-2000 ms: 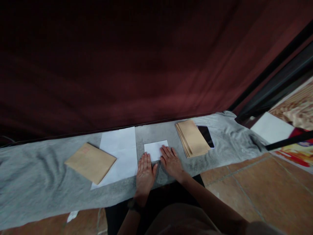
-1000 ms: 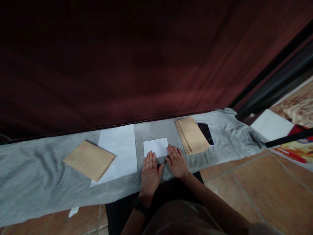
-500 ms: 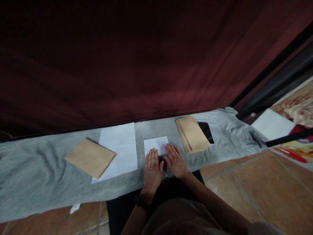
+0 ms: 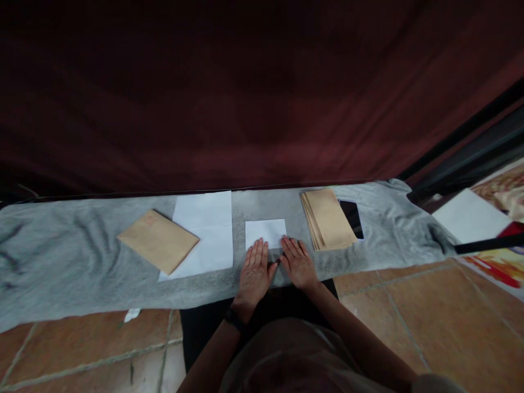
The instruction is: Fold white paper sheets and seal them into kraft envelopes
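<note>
A small white piece of paper (image 4: 266, 231), which looks folded, lies flat on the grey cloth. My left hand (image 4: 254, 274) rests flat with its fingertips on the paper's lower left edge; a dark band circles that wrist. On the lower right corner lie the fingertips of my right hand (image 4: 298, 263), palm down and fingers stretched out. The two thumbs nearly meet below the paper. Neither hand grasps anything. To the right of my right hand is a stack of brown envelopes (image 4: 329, 219).
White sheets (image 4: 208, 234) lie on the left, partly under more brown envelopes (image 4: 158, 240). A phone (image 4: 352, 219) sits partly beneath the right stack. Grey cloth (image 4: 82, 273) covers the narrow surface. Behind it hangs a dark red curtain (image 4: 245, 109); tiled floor (image 4: 393, 322) shows in front.
Both hands still press on the small paper, with the fingers now nearer its lower edge. The view has shifted slightly; the envelopes and phone keep their places on the cloth.
</note>
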Demonstrator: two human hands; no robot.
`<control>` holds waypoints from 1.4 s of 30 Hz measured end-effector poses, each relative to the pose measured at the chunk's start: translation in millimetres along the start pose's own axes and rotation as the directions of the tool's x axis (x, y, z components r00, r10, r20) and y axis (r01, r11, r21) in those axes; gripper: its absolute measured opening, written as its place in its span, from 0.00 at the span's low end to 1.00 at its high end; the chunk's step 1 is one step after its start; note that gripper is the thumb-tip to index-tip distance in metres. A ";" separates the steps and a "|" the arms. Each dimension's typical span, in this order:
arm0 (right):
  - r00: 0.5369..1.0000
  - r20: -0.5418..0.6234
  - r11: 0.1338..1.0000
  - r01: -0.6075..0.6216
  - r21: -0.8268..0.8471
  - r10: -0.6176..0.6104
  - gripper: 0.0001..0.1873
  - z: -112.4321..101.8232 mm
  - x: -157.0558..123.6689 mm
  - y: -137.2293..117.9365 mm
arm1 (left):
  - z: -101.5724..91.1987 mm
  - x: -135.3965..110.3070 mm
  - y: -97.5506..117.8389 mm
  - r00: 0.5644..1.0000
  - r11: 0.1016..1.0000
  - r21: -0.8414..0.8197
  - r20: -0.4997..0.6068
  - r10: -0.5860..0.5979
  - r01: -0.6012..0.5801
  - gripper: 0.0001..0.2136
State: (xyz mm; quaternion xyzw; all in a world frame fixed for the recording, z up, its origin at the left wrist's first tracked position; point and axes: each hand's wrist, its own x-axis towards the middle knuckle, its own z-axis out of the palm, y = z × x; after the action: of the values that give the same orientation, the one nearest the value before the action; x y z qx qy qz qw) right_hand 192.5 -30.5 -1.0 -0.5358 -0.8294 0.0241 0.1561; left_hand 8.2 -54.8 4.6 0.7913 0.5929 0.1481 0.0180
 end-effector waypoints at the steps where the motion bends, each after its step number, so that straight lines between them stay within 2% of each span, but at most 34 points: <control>1: 1.000 -0.001 1.000 -0.002 -0.004 0.002 0.28 0.4 -1.0 0.9 | -0.3 -1.0 -0.7 1.000 1.000 -0.002 -0.003 -0.002 0.002 0.31; 10: 1.000 -0.002 1.000 -0.007 -0.017 0.007 0.29 1.0 -8.5 6.7 | -3.6 -3.7 -4.2 1.000 1.000 0.002 0.017 -0.006 0.006 0.32; 19: 1.000 -0.009 1.000 -0.021 -0.012 0.021 0.30 0.0 -7.0 6.6 | -11.6 -2.3 -1.1 0.999 1.000 -0.019 0.037 0.003 -0.002 0.29; 26: 0.994 0.065 0.995 0.081 0.055 -0.084 0.27 0.4 3.8 -7.7 | -12.5 -2.5 -1.1 0.999 1.000 -0.020 0.050 0.003 -0.002 0.28; 29: 0.993 0.085 0.996 0.072 0.059 -0.077 0.27 0.8 5.1 -13.6 | -11.3 -2.8 -1.5 0.999 1.000 -0.020 0.052 -0.001 0.002 0.29; 42: 0.999 0.016 0.999 0.034 -0.012 -0.034 0.27 -1.6 -5.9 -0.5 | -5.2 -4.9 -3.5 1.000 1.000 0.021 0.014 -0.014 0.014 0.31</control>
State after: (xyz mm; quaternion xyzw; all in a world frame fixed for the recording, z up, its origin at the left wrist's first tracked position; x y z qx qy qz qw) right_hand 194.7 -36.2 -0.8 -0.5222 -0.8398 0.0208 0.1467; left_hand 2.4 -59.2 7.8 0.7884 0.5997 0.1360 0.0151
